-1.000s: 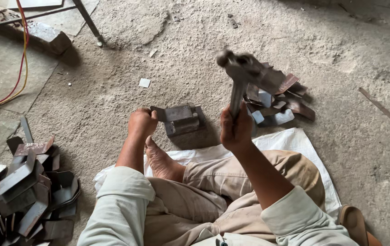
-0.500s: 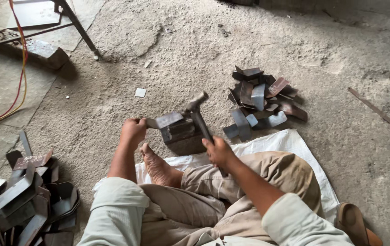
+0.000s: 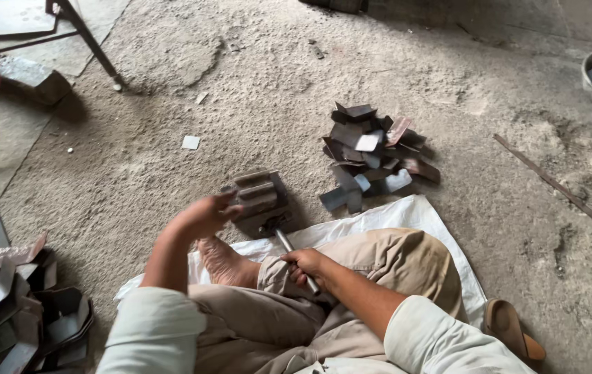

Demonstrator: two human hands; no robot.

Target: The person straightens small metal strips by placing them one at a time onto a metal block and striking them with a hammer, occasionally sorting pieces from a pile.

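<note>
Hammer (image 3: 289,246) gripped in right hand (image 3: 306,266) rests on grey stepped metal block (image 3: 263,201), steadied by left hand (image 3: 202,215) fingertips.

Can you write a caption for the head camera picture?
Left hand steadies metal piece; right hand grips hammer.

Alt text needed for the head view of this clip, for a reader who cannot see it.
A person sitting on a white sack on a dusty concrete floor holds a hammer in the right hand, its head on a metal block steadied by the left hand. Piles of bent metal plates lie ahead and at far left.
</note>
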